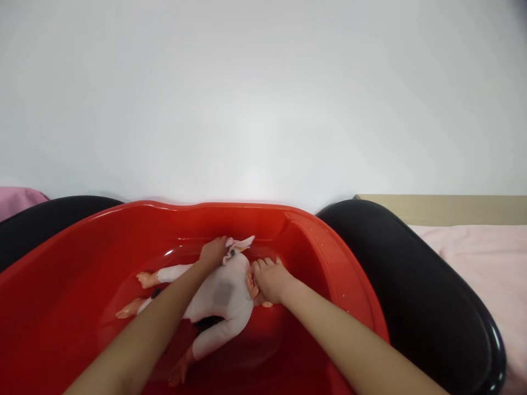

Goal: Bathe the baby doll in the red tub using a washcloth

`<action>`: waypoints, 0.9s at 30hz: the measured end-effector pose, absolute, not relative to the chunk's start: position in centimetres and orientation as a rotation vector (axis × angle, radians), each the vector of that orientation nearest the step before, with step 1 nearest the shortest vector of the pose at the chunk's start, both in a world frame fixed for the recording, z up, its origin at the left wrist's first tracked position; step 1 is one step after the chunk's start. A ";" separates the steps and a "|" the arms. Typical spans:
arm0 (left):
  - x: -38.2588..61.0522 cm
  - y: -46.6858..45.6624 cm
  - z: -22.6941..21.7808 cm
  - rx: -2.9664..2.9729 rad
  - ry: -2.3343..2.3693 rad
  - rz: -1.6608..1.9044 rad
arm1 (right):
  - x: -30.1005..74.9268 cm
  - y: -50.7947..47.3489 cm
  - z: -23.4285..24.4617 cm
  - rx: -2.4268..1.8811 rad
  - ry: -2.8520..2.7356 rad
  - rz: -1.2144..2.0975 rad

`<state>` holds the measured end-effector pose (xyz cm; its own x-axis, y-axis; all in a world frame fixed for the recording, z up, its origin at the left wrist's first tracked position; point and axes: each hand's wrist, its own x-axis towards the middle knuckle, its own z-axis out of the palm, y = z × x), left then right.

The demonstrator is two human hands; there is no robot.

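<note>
Lying lengthwise across the red tub (74, 285), the baby doll (222, 299) points its head rightward — right hand (269, 280) cupped over the head, left hand (212, 252) gripping its raised sleeve.

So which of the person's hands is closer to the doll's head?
The right hand. It covers the doll's head at the right end of the doll. The left hand rests farther left, on the doll's upper body beside a small pink cloth.

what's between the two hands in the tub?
Head view: the doll's upper body, in a white suit, lies between the left hand and right hand, inside the red tub.
</note>
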<state>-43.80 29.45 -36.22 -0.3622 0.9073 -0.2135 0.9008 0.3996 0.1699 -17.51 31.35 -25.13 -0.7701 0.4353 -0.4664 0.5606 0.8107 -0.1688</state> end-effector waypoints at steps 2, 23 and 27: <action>-46.0 28.3 -36.1 1.519 2.440 -0.002 | -17.6 31.4 -25.3 0.750 2.586 -0.429; -36.0 23.3 -34.6 1.679 2.199 0.512 | -17.4 31.8 -26.1 0.720 2.620 -0.430; -39.4 20.8 -34.9 1.758 2.349 0.166 | -17.4 31.7 -26.0 0.731 2.617 -0.425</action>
<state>-39.36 20.77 -34.86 -0.2708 0.9580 -0.0941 0.9352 0.2850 0.2100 -17.37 31.67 -25.95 -0.7884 0.4276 -0.4423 0.5457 0.8180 -0.1818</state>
